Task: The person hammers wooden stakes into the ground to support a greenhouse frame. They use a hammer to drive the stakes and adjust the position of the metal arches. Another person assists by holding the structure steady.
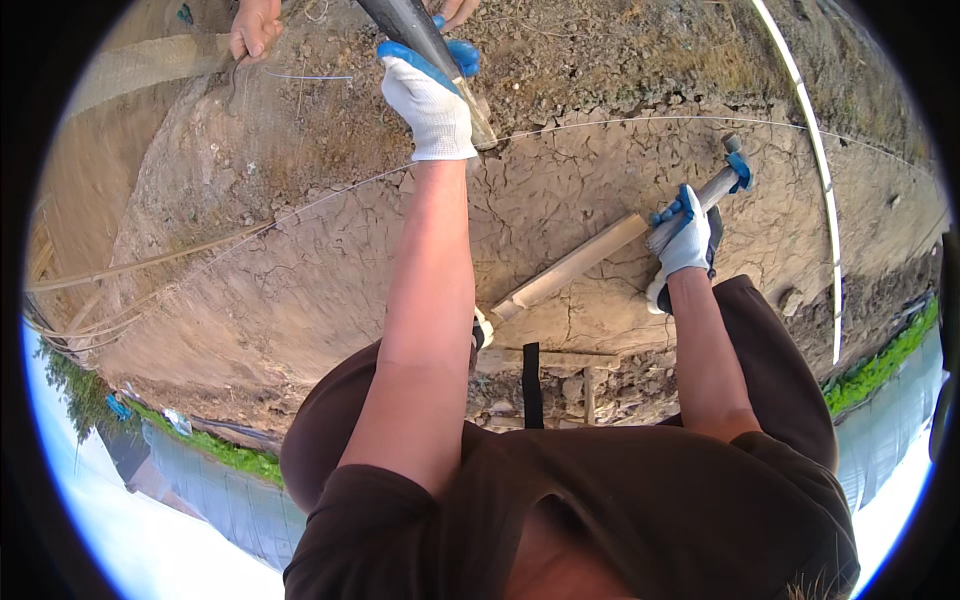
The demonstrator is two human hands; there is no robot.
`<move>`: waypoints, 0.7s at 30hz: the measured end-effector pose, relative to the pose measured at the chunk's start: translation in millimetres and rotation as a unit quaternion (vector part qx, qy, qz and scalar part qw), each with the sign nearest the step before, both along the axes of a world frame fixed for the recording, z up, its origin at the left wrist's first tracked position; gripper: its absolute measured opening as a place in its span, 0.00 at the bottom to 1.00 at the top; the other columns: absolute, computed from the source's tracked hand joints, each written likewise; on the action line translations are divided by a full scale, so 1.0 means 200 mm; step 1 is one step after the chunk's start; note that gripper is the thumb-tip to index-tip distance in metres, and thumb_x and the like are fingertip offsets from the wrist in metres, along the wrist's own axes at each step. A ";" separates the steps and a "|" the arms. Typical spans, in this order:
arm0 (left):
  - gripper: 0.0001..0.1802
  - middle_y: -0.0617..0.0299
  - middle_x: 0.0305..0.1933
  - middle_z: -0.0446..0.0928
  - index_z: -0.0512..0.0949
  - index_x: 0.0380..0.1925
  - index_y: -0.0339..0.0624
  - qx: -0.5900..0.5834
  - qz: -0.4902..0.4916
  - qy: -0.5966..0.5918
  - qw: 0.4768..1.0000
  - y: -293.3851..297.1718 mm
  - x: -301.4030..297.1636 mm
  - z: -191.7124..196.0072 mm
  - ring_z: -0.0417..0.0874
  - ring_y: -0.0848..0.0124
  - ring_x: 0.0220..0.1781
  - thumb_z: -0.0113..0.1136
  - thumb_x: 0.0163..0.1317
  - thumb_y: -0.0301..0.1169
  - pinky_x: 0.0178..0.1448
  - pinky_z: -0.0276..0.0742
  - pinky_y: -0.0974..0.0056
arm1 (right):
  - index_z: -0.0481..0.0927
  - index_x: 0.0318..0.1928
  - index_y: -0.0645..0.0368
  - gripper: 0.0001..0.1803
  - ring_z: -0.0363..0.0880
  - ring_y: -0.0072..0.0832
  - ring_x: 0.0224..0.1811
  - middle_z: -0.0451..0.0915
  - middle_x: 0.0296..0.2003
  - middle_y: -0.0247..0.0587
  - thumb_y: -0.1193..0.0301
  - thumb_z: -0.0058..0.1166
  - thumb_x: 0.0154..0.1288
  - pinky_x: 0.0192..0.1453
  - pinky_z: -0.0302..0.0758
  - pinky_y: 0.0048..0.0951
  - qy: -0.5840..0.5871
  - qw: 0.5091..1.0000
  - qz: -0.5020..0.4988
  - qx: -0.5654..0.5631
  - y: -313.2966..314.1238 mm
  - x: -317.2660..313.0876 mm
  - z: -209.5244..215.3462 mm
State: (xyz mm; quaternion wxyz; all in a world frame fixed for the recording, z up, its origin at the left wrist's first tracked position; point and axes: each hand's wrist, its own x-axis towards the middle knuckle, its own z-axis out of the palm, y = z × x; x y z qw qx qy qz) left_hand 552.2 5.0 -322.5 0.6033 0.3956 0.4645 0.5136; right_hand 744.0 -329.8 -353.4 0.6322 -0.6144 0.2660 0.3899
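My left hand, in a white glove with a blue palm, is wrapped round a thick dark stake at the top of the view. The stake's lower end is pale and rough and meets the ground near a stretched string. Off to the right, my right hand, gloved alike, is closed on the thick handle of a hammer. The hammer's blue and grey head points away from me, over cracked soil. A pale wooden board lies on the ground between my arms.
Another person's bare hand is at the upper left; more bare fingers show beside the stake. A white strip curves down the right side. Long thin poles lie at left. A black strap hangs before me.
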 end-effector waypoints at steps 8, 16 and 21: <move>0.42 0.51 0.35 0.85 0.76 0.55 0.30 0.021 0.005 -0.034 0.999 0.01 0.01 0.05 0.87 0.63 0.27 0.34 0.81 0.64 0.37 0.88 0.59 | 0.73 0.42 0.58 0.15 0.76 0.27 0.20 0.74 0.26 0.35 0.64 0.66 0.72 0.24 0.83 0.36 -0.050 0.980 0.191 -0.023 0.40 -0.48 0.32; 0.39 0.60 0.38 0.84 0.81 0.48 0.31 0.027 0.020 0.009 0.999 0.00 0.01 0.00 0.79 0.74 0.31 0.36 0.84 0.59 0.36 0.76 0.66 | 0.72 0.40 0.60 0.15 0.72 0.24 0.18 0.73 0.24 0.33 0.65 0.65 0.70 0.19 0.76 0.34 0.064 0.920 0.381 -0.067 0.69 -0.63 0.39; 0.33 0.59 0.40 0.82 0.77 0.46 0.32 0.033 0.030 -0.015 0.999 0.01 0.02 -0.04 0.77 0.73 0.34 0.38 0.85 0.56 0.41 0.77 0.65 | 0.73 0.39 0.59 0.14 0.72 0.24 0.17 0.73 0.22 0.32 0.64 0.64 0.71 0.20 0.74 0.32 0.029 0.961 0.270 -0.048 0.72 -0.64 0.33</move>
